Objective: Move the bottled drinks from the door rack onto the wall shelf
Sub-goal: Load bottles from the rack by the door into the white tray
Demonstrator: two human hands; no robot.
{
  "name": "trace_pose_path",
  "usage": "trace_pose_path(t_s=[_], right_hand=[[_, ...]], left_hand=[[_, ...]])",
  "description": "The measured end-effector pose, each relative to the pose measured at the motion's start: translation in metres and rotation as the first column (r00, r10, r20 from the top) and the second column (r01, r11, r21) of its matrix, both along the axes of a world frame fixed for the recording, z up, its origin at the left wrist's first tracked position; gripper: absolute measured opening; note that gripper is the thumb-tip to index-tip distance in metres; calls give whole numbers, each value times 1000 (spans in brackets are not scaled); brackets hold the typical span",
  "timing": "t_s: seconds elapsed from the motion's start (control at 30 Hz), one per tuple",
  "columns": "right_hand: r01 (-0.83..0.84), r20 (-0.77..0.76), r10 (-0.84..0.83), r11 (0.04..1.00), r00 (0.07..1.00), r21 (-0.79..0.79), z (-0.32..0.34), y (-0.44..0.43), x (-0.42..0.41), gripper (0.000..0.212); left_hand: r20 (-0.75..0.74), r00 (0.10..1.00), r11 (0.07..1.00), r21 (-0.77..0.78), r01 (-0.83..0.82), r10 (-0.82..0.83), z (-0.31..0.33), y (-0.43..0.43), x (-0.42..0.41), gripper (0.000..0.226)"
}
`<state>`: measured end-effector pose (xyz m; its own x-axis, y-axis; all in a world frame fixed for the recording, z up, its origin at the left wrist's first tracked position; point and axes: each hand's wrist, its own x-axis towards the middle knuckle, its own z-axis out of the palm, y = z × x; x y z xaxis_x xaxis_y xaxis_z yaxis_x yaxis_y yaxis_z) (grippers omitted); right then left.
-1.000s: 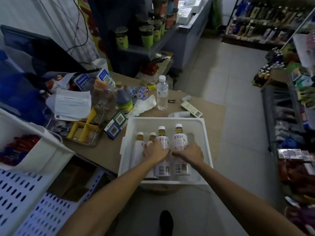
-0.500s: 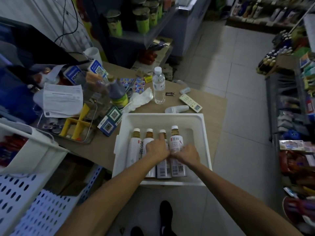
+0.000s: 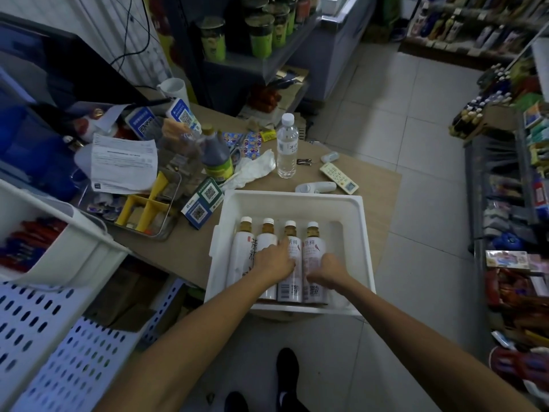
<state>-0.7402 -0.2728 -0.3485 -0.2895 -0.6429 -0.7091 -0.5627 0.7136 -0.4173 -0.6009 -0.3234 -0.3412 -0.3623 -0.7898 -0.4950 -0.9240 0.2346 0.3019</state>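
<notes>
Shop: I'm looking at a pale tiled floor running up the right half of the frame, with stocked shelves along the right edge.
Counter: the brown counter top fills the middle and is crowded on its left side.
Tray: a white tray sits at the counter's near edge, lower centre.
Drinks: four bottled drinks lie side by side in the tray, touching, caps pointing to the top of the frame.
Left hand: my left hand lies over the second bottle, fingers reaching toward the third. I cannot tell whether it is gripping or just resting.
Right hand: my right hand is clenched over the rightmost bottle, thumb on its left side and fingers curled down over its right.
Behind the tray: a clear water bottle stands upright, with a remote control lying flat to its right.
Left of the tray: a dark sauce bottle stands among papers and QR-code cards.
</notes>
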Motion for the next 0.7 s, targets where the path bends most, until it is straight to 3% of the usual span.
trace_pose_path(t_s=[0.17,0.37,0.53,0.7], right_hand=[[-83,-67,82,996,994,-27,6,10,8,24],[-38,-69,30,993,997,-114,15,28,18,29],[-143,-198,102,968,975,-207,38,40,49,17],[-293,-323,187,902,928,-318,76,34,97,23]], left_hand=[[-17,1000,1000,12,-5,5,9,14,24,50],[35,998,998,36,49,-51,20,24,62,41],[-10,999,995,81,53,-53,32,36,88,36],[-111,994,999,-49,-4,-2,56,46,110,37]])
